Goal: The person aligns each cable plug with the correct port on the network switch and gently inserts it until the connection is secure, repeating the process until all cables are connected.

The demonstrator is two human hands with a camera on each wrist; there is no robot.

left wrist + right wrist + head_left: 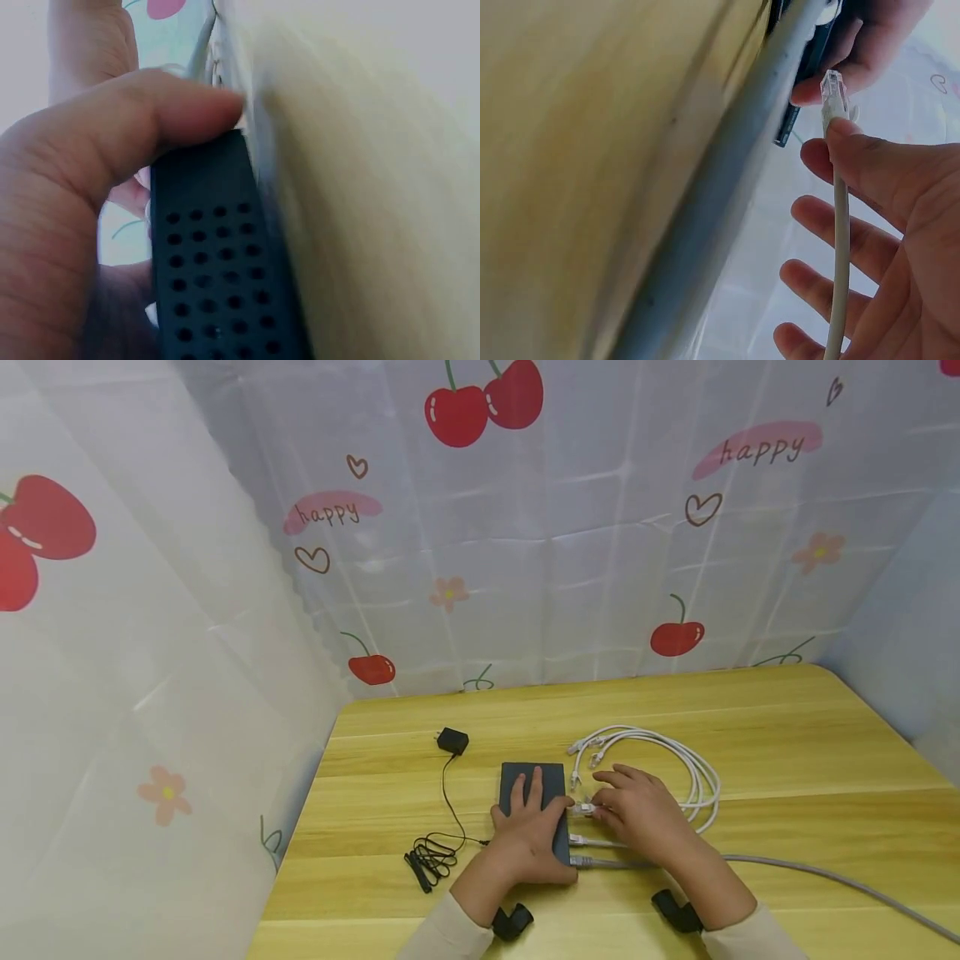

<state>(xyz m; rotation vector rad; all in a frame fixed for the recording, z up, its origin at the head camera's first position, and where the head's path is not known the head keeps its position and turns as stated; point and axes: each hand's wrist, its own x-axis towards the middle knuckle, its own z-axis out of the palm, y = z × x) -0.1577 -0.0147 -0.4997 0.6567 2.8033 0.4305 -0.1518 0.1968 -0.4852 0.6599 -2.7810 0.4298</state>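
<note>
A dark network switch [512,777] lies flat on the wooden table. My left hand [528,842] holds it from above, fingers spread over the top and thumb bent against its near end; vent holes show on that end of the switch [217,255] in the left wrist view. To its right, my right hand [643,814] pinches a white Ethernet cable by its clear plug [835,97] between thumb and index finger, other fingers spread. This plug is close beside the switch's right side; whether they touch I cannot tell. A white cable [600,842] and a grey cable [750,858] run into that side.
Loose white Ethernet cables [693,760] lie coiled behind my right hand. A black power adapter [453,742] stands at the back left, its bundled cord [431,858] leading to the switch's left side. A patterned curtain [525,568] encloses the table's back and sides.
</note>
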